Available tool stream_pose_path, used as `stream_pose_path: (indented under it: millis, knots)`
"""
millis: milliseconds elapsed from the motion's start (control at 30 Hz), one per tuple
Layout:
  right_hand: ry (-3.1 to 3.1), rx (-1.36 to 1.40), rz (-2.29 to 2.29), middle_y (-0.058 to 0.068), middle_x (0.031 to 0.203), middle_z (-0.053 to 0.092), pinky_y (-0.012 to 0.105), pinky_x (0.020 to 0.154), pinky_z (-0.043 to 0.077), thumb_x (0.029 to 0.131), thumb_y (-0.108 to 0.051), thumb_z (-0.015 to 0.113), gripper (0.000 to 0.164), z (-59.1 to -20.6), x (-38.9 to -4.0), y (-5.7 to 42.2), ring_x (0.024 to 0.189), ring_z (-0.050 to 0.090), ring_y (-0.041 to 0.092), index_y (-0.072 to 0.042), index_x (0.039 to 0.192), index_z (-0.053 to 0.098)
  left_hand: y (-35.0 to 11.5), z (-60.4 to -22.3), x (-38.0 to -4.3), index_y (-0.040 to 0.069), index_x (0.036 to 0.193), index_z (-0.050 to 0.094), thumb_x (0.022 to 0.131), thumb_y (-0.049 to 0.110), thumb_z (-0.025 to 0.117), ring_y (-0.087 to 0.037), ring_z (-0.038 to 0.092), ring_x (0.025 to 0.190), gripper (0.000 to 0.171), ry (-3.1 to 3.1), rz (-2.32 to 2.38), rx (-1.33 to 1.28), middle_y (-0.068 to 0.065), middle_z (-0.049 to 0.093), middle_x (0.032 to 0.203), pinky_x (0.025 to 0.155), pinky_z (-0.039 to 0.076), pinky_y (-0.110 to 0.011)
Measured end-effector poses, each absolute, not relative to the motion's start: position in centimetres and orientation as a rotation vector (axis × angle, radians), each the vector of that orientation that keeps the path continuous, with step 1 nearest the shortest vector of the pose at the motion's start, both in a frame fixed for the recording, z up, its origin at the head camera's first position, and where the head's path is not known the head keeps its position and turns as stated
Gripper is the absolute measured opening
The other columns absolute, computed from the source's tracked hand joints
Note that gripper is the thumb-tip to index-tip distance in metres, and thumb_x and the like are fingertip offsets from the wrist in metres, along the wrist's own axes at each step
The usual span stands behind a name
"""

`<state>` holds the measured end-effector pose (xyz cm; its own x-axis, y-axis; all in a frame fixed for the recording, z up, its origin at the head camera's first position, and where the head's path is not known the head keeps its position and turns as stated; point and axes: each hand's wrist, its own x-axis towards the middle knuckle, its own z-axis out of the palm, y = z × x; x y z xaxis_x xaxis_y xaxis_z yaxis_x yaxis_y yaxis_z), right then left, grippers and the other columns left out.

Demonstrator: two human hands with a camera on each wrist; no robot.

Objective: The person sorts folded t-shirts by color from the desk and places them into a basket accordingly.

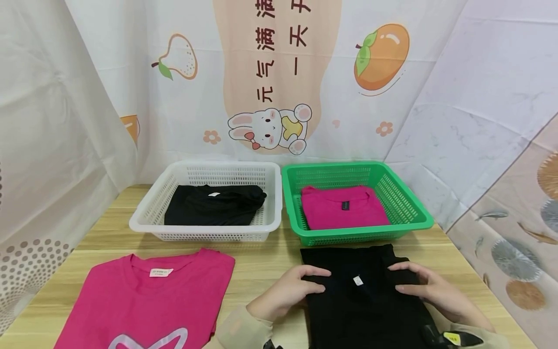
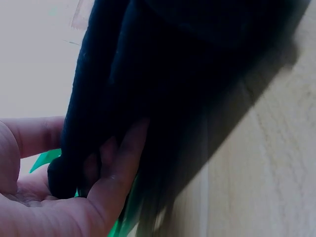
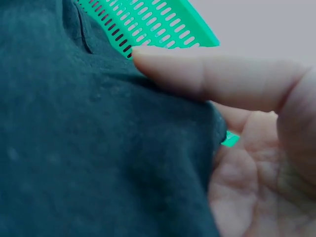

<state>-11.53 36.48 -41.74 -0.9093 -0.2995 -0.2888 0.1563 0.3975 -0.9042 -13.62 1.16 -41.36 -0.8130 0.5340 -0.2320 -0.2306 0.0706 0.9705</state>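
Note:
A folded black T-shirt [image 1: 362,310] lies at the right front of the table, its collar end toward the baskets and a small white label [image 1: 358,280] near the top. My left hand [image 1: 289,291] holds its left edge; in the left wrist view the dark cloth [image 2: 148,74] runs between thumb and fingers. At the opposite edge my right hand [image 1: 440,291] grips the folded side. The right wrist view has the thumb [image 3: 173,74] over the black cloth [image 3: 108,148] and the other fingers partly hidden behind it.
Behind the shirt stands a green basket [image 1: 366,234] with a folded pink shirt [image 1: 344,215] inside. Left of it, a white basket [image 1: 209,230] contains a black garment [image 1: 209,208]. A pink T-shirt [image 1: 165,291] is spread on the wooden table [image 1: 257,261] at left.

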Motion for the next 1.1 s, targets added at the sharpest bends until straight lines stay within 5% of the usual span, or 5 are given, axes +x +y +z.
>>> stream_pose_path:
  millis: [233, 333, 700, 933, 1100]
  knots:
    - [2.275, -0.184, -1.5, 0.025, 0.154, 0.019, 0.022, 0.086, 0.047, 0.098, -0.016, 0.061, 0.046, -42.2, -11.5, 36.5, 0.109, 0.039, -0.017, -0.003, 0.14, 0.047, 0.8, -41.3, -13.6, 0.005, 0.125, 0.065, 0.095, 0.004, 0.059, -0.015, 0.068, 0.09, 0.031, 1.733, 1.819, 0.305, -0.01, 0.07, 0.111, 0.083, 0.056, -0.03]
    - [2.248, -0.208, -1.513, 0.03, 0.154, 0.014, 0.021, 0.086, 0.047, 0.097, -0.015, 0.06, 0.046, -42.2, -11.6, 36.5, 0.109, 0.036, -0.019, -0.001, 0.139, 0.047, 0.6, -41.3, -13.6, 0.004, 0.127, 0.063, 0.098, 0.005, 0.055, -0.015, 0.07, 0.089, 0.03, 1.702, 1.834, 0.304, -0.013, 0.073, 0.105, 0.082, 0.057, -0.031]
    - [2.268, -0.266, -1.531, -0.022, 0.132, 0.04, 0.021, 0.086, 0.046, 0.096, -0.014, 0.063, 0.043, -42.0, -11.4, 36.0, 0.111, 0.036, -0.018, 0.001, 0.135, 0.051, 0.0, -40.7, -12.7, 0.007, 0.118, 0.072, 0.098, 0.006, 0.054, -0.005, 0.063, 0.069, 0.026, 1.731, 1.799, 0.321, -0.005, 0.072, 0.107, 0.064, 0.05, -0.02]
    - [2.234, -0.322, -1.559, -0.024, 0.128, 0.046, 0.02, 0.086, 0.045, 0.097, -0.01, 0.06, 0.036, -42.2, -11.4, 36.1, 0.112, 0.034, -0.02, 0.002, 0.131, 0.055, -0.2, -40.5, -12.7, 0.006, 0.111, 0.076, 0.096, 0.006, 0.055, -0.002, 0.048, 0.053, 0.025, 1.782, 1.819, 0.355, -0.003, 0.067, 0.122, 0.059, 0.044, -0.018]
    - [2.171, -0.36, -1.605, -0.021, 0.125, 0.053, 0.021, 0.087, 0.048, 0.097, -0.007, 0.058, 0.029, -42.0, -11.4, 35.9, 0.112, 0.043, -0.013, 0.001, 0.125, 0.061, -0.2, -40.5, -12.7, 0.003, 0.115, 0.073, 0.097, 0.008, 0.057, -0.003, 0.058, 0.062, 0.025, 1.778, 1.907, 0.36, -0.007, 0.068, 0.119, 0.063, 0.05, -0.02]
